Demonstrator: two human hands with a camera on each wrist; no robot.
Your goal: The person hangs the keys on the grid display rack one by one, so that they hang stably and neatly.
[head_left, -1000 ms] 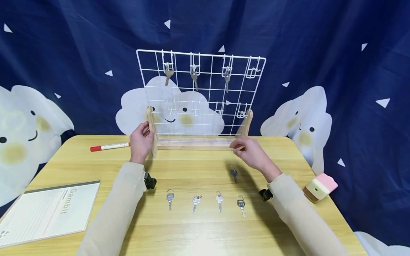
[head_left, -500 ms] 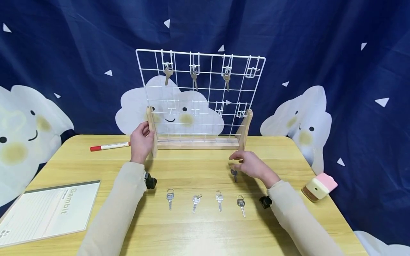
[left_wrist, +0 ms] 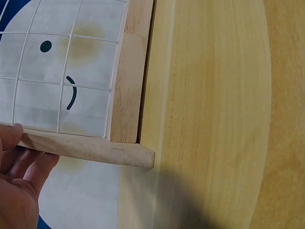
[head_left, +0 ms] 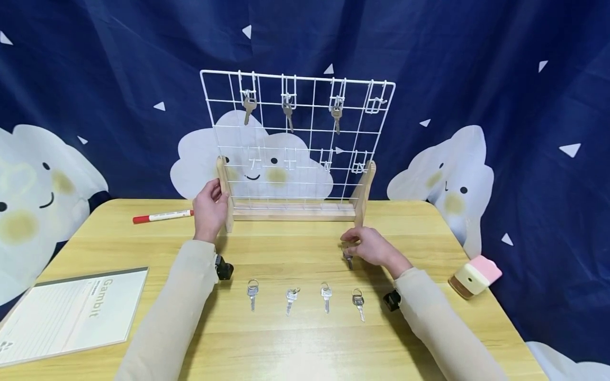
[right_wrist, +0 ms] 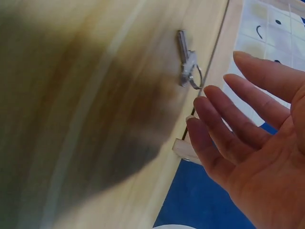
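My left hand grips the left wooden upright of a white wire grid rack, thumb on one side and fingers on the other. My right hand hovers low over the table in front of the rack's right foot. Its fingers are spread and slightly bent in the right wrist view, holding nothing. Just beyond the fingertips lies a key with a ring, partly covered by the hand in the head view. Several keys hang on the grid's upper hooks, one being a brass-toned key at the left.
Several ringed keys, such as a silver key, lie in a row nearer the front. A red-capped marker and a notepad are on the left. A pink and cream box-like object sits at the right table edge. Lower hooks hold nothing.
My right hand has come down and toward me from the rack's right foot to the key lying on the table. My left hand stays on the upright.
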